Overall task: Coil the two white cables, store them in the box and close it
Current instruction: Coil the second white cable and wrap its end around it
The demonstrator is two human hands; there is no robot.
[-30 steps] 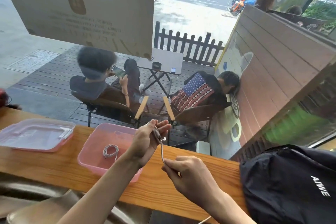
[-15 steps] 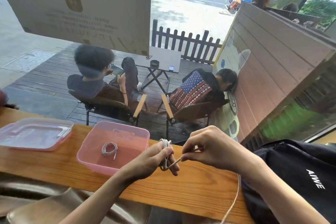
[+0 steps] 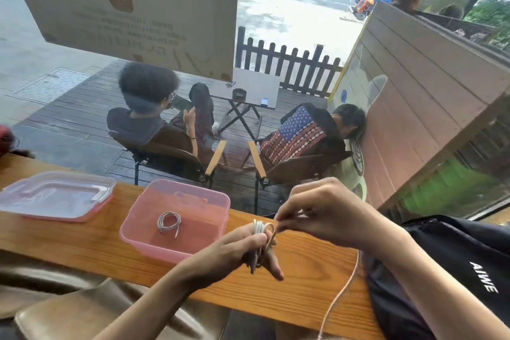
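A pink plastic box (image 3: 220,201) stands open on the wooden counter (image 3: 303,279). One coiled white cable (image 3: 169,221) lies on its floor. My left hand (image 3: 248,250) grips several loops of the second white cable (image 3: 260,228) just right of the box. My right hand (image 3: 320,214) pinches that cable beside the loops. The cable's loose tail (image 3: 342,290) hangs down over the counter's near edge. The box's clear lid (image 3: 55,194) lies flat at the far left.
A black bag (image 3: 455,270) marked AIWE sits on the counter at the right. A brown leather seat (image 3: 82,309) is below the counter. Behind the window, two people sit in chairs on a deck.
My right hand swung from below my left hand up and to the right, winding more cable onto the loops. My left hand dropped lower, down to the counter.
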